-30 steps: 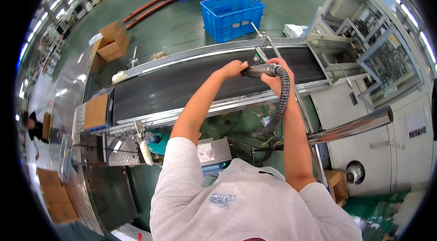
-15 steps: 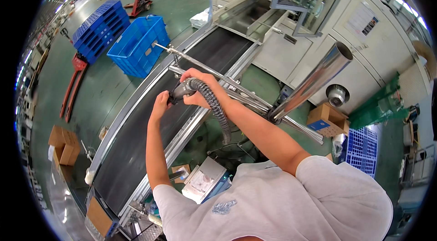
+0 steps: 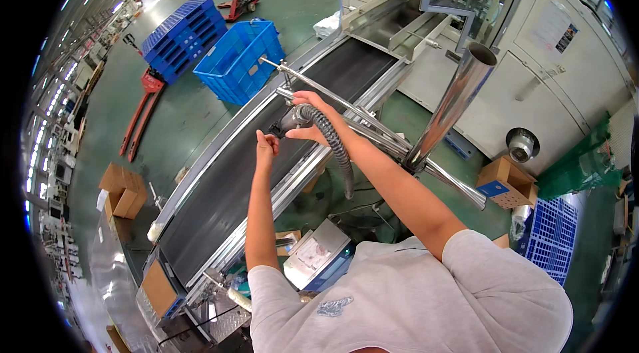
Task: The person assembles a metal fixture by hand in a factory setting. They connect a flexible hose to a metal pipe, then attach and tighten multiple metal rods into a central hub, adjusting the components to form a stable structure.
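Nearest the camera, the person's grey-shirted shoulders filled the lower edge, and both bare forearms reached up and away over the conveyor belt (image 3: 266,173). The right hand (image 3: 311,120) was wrapped around the upper end of a ribbed grey flexible hose (image 3: 333,146), fingers curled together over it just behind its dark nozzle (image 3: 283,130); the hose then hung down in a curve beside the belt's metal side rail. The left hand (image 3: 267,145) sat just below the nozzle tip, fingers bunched and seemingly pinching at it, though whether they actually gripped it could not be told. The step in hand looked like fitting or adjusting the nozzle end above the belt, and the next move would probably call for a steady right-hand hold while the left worked the tip. The hose looked corrugated, bendable and dull grey, its tip darker and narrower. Beyond the belt stood a tilted shiny steel tube (image 3: 452,100), a blue crate (image 3: 239,60) and a red pallet jack (image 3: 143,113).
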The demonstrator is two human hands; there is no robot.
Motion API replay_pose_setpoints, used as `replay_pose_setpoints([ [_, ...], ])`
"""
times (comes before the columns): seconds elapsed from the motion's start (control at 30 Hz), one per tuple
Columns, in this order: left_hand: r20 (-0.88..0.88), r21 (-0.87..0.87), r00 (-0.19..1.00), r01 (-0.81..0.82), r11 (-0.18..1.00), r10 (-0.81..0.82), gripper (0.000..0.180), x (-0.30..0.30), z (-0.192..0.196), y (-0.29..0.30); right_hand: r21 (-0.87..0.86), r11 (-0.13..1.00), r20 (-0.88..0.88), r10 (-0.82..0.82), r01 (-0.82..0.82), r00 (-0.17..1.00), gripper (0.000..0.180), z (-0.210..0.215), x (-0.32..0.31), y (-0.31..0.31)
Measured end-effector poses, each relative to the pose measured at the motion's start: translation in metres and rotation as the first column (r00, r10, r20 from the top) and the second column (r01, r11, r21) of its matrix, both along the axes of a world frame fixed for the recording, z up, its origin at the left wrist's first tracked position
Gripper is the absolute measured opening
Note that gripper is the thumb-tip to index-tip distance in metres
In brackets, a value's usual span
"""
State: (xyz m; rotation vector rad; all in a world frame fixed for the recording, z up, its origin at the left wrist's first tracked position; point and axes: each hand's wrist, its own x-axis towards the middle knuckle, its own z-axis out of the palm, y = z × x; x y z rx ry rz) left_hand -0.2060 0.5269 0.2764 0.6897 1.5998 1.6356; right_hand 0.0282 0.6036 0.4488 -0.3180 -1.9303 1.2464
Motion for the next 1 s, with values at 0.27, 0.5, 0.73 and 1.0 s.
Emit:
replay_pose_setpoints([
  [0.27, 0.180, 0.195, 0.914, -0.395, 0.898, 0.363, 0.040, 0.124, -0.038, -0.082, -0.658, 0.753, -0.132, -0.074, -0.032, 0.989, 0.040, -0.064, 0.073, -0.030],
  [0.5, 0.490, -0.346, 0.825, -0.113, 0.932, 0.282, 0.030, 0.288, -0.166, -0.197, -0.670, 0.740, 0.129, 0.184, -0.052, 0.974, 0.033, -0.122, 0.237, -0.119],
  [0.73, 0.521, -0.382, 0.852, 0.295, 0.876, -0.060, 0.022, 0.386, -0.159, -0.179, -0.878, 0.446, 0.295, 0.220, 0.173, 0.930, 0.038, -0.170, 0.380, -0.084],
  [1.0, 0.380, -0.059, 0.912, 0.193, 0.979, -0.157, 0.052, 0.479, 0.024, -0.055, -0.872, 0.408, 0.313, 0.043, 0.269, 0.949, 0.035, -0.175, 0.542, -0.042],
])
